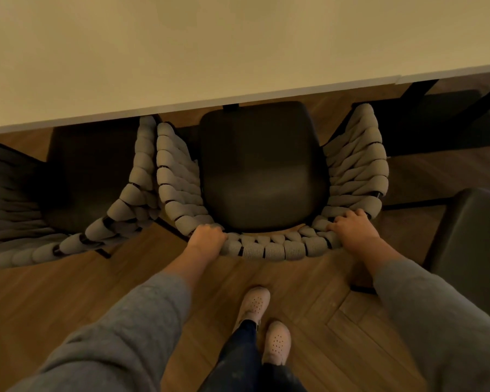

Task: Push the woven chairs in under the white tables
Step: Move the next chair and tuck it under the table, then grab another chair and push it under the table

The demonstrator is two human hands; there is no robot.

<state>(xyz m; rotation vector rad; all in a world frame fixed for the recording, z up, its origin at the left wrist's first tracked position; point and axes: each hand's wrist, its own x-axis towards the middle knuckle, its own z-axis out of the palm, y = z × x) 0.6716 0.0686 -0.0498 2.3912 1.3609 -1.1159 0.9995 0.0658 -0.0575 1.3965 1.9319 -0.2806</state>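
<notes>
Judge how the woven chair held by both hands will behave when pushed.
The woven chair probably slides as one stiff piece: dark frame shows between cords. Its thick rim, gripped by left hand and right hand, likely gives slightly without slipping.

Pale clogs [253, 305] on herringbone wood floor [68, 292]

Dim, warm yellowish light w/ heavy colour cast; broad white flat-topped desk [181, 52] is brightest, evenly lit. Deep shadow under its edge darkens seat of grey woven-rope chair [266, 248]. Wide-angle bending at frame edges; grey knit sleeves [125, 335] soft, slightly blurred.
</notes>
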